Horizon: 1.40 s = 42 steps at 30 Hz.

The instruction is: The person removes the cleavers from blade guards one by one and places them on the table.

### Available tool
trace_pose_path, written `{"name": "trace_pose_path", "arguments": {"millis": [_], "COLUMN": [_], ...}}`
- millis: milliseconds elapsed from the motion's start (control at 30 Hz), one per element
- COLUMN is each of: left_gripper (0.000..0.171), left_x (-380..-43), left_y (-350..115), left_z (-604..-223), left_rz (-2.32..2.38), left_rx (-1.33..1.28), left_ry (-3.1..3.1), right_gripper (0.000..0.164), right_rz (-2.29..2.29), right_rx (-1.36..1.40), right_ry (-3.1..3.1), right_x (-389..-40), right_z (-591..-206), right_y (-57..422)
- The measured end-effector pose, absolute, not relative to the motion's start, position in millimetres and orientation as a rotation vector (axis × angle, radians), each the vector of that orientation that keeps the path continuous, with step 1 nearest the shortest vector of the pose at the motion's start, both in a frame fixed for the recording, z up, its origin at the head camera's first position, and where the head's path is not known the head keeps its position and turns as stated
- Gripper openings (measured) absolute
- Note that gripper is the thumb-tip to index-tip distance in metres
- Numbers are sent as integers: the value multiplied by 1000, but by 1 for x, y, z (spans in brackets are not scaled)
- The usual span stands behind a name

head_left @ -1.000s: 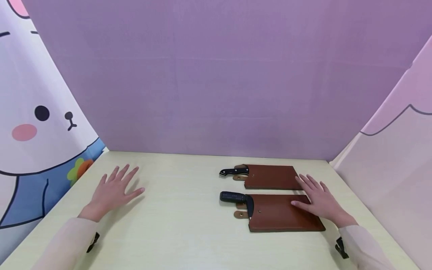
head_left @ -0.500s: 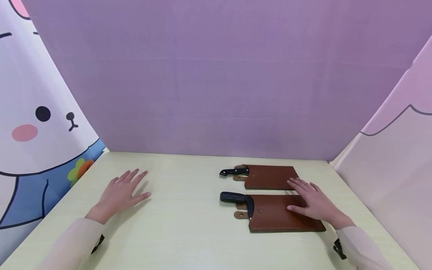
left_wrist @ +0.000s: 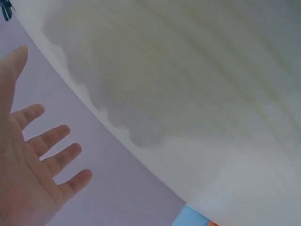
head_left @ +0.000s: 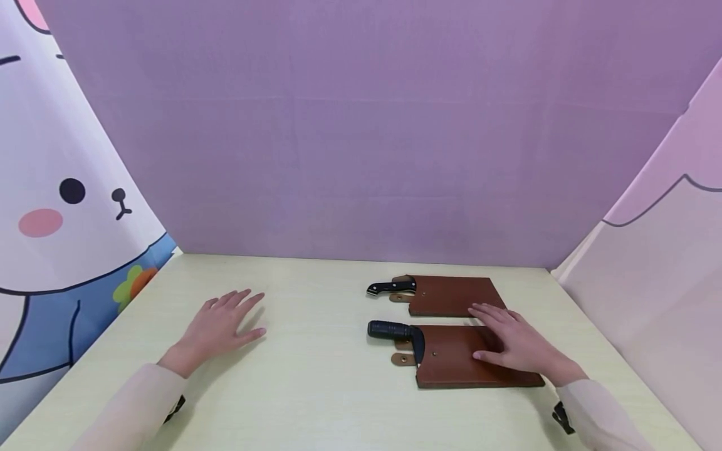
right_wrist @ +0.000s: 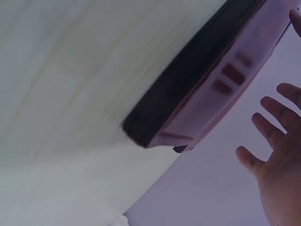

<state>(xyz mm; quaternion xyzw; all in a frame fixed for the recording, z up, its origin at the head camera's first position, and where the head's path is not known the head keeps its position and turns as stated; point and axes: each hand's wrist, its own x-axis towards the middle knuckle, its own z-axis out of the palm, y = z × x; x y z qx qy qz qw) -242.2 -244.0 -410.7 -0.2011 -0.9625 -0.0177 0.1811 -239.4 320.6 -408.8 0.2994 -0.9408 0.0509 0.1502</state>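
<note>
On the right half of the table lie two brown leather sheaths, each with a black-handled knife in it; the blades are hidden. The near sheath [head_left: 457, 369] holds a cleaver-like knife with a thick ribbed handle [head_left: 389, 329]. Behind it, the far sheath [head_left: 451, 294] carries a knife with a riveted handle [head_left: 392, 287]. My right hand [head_left: 516, 341] hovers over the right part of the near sheath, fingers extended and apart from it in the right wrist view. Over the bare left side of the table, my left hand [head_left: 217, 329] is spread and holds nothing.
The pale wooden table [head_left: 316, 376] ends at a purple backdrop [head_left: 361, 156]. A cartoon-printed curtain [head_left: 68, 263] hangs along the left side, a pale pink one [head_left: 671, 282] along the right. Small snap straps [head_left: 403, 359] stick out at the sheaths' left ends.
Both hands have drifted inward: the left one to the right and slightly nearer, the right one to the left over the near sheath. Both sheaths and knives stay put.
</note>
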Motion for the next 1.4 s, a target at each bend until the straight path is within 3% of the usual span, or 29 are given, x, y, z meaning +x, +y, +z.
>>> {"name": "trace_pose_path", "arguments": {"millis": [800,1400], "left_gripper": [63,60], "left_x": [-239,-237], "left_y": [-196,-156], "left_z": [-408,-404], "left_rz": [-79,-136], "left_rx": [-803,-927], "left_ry": [-2630,-2607], "right_gripper": [75,84], "right_rz": [192,204], "right_rx": [1046,1062], "right_ry": [-2683,-2748], "right_x": [-232,-222], "right_z": [-407,-401], "right_y": [297,277]}}
